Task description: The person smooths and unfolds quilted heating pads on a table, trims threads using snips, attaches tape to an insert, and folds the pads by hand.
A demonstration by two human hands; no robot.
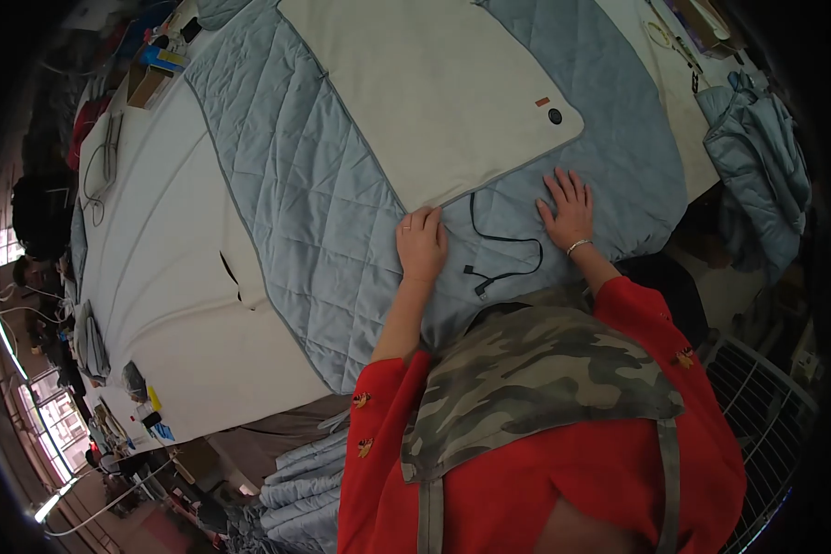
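Note:
A grey-blue quilted blanket is spread over the table, with a cream fabric panel lying on it. My left hand has its fingers curled and closed at the panel's near corner, gripping the edge. Flat on the blue fabric, my right hand lies open with fingers spread, just below the panel's right corner. That corner carries a dark oval patch and a small orange-brown label. Between my hands a black cable comes from under the panel's edge and ends in small connectors.
White cloth covers the table at left, with a dark slit in it. Scissors lie at the upper right. Grey-blue fabric hangs off the right edge; more is folded below. A wire rack stands at my right.

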